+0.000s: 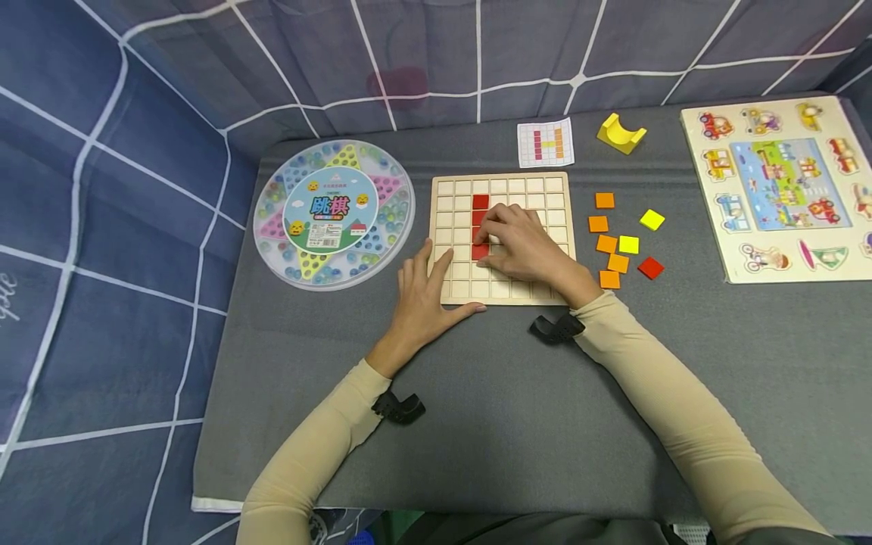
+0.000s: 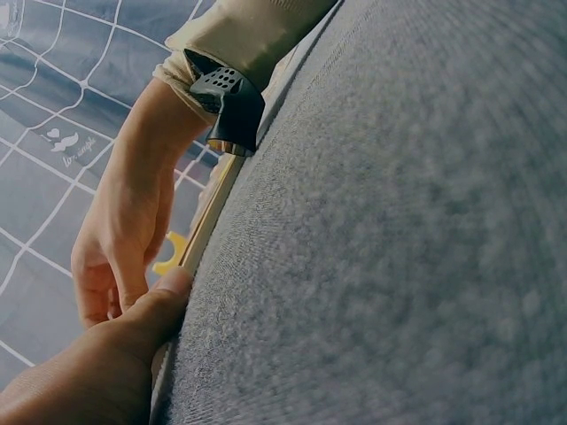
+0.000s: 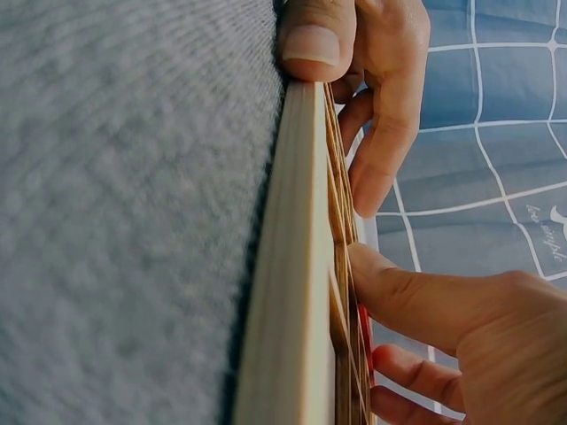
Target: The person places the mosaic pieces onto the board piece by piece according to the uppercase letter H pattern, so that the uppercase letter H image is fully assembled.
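Note:
A wooden grid board (image 1: 504, 296) lies on the table with a column of red square tiles (image 1: 480, 201) in its squares. My left hand (image 1: 417, 303) rests at the board's lower left corner, its fingers straight over the frame. The left thumb (image 3: 312, 49) touches the front edge in the right wrist view. Over the red column, my right hand (image 1: 521, 246) has bent fingers and thumb around a red tile (image 1: 480, 252) low in the column. The fingers hide part of the column. In the left wrist view the right hand (image 2: 124, 230) appears beyond the left thumb.
Right of the board lie several orange tiles (image 1: 598, 224), two yellow-green tiles (image 1: 629, 244) and a loose red tile (image 1: 650, 268). Behind stand a pattern card (image 1: 524, 157) and a yellow arch block (image 1: 621, 136). A round checkers box (image 1: 268, 261) is left, a picture puzzle (image 1: 783, 272) far right.

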Available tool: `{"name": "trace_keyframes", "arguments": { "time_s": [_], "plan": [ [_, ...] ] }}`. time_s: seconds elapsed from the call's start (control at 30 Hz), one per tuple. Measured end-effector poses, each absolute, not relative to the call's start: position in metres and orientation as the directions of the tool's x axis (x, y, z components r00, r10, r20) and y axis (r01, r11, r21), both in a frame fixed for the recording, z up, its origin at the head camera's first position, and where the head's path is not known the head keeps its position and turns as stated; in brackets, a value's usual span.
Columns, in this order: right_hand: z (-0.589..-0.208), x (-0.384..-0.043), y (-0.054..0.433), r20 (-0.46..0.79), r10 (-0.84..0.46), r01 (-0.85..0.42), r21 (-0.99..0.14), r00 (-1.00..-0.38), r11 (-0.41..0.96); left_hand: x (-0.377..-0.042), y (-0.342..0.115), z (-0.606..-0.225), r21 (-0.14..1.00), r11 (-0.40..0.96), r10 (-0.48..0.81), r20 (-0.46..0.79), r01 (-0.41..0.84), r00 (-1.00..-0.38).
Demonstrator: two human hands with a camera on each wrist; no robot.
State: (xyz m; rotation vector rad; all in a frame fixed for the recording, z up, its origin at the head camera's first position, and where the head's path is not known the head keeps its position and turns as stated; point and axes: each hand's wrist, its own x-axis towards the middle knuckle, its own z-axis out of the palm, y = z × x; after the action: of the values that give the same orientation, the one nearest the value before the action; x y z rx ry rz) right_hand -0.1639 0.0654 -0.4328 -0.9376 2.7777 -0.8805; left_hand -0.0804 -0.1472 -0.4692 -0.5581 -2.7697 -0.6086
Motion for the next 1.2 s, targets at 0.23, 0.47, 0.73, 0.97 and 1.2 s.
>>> {"name": "trace_keyframes", "arguments": {
  "time_s": [0.23, 0.47, 0.73, 0.97, 1.2],
  "plan": [
    [-0.432, -0.164, 0.068, 0.135, -0.607, -0.567, -0.555, -0.784, 0.609, -0.08, -0.147, -0.468, 0.348, 0.843, 0.307, 0.316, 0.411, -0.898],
    [-0.432, -0.162, 0.083, 0.189, -0.626, -0.602, -0.574, -0.757, 0.555, -0.08, -0.144, -0.469, 0.349, 0.841, 0.309, 0.315, 0.413, -0.897],
    [-0.429, -0.155, 0.124, 0.228, -0.594, -0.592, -0.598, -0.772, 0.54, -0.08, -0.146, -0.469, 0.356, 0.836, 0.307, 0.327, 0.418, -0.894],
    [-0.426, -0.147, 0.182, 0.205, -0.522, -0.532, -0.577, -0.828, 0.619, -0.08, -0.146, -0.47, 0.367, 0.826, 0.305, 0.348, 0.428, -0.887],
    [-0.424, -0.128, 0.242, 0.126, -0.398, -0.405, -0.498, -0.909, 0.767, -0.08, -0.146, -0.47, 0.387, 0.81, 0.312, 0.352, 0.44, -0.882]
  ]
}}
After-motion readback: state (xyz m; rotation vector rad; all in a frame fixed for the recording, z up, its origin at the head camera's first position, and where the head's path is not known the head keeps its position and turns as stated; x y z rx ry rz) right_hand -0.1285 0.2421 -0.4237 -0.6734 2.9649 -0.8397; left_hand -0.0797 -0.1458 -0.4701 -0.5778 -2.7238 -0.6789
